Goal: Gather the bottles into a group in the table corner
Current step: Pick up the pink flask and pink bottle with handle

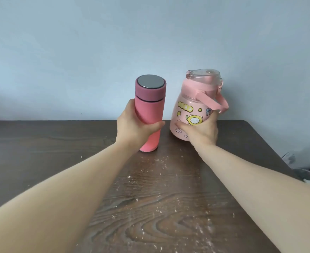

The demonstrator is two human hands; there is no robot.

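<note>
A slim pink flask (149, 108) with a darker pink cap and a silver top is tilted slightly, its base at the table surface. My left hand (132, 126) is wrapped around its middle. To its right is a wide pale pink bottle (192, 105) with cartoon stickers, a clear lid and a pink strap, also tilted. My right hand (200, 130) grips its lower body. Both bottles are near the far right part of the dark wooden table (150, 207), a small gap between them.
A pale blue wall runs along the table's back edge. The table's right edge slants down from the far right corner (245, 122). White crumbs and dust are scattered over the wood. Grey objects lie on the floor to the right (303, 174).
</note>
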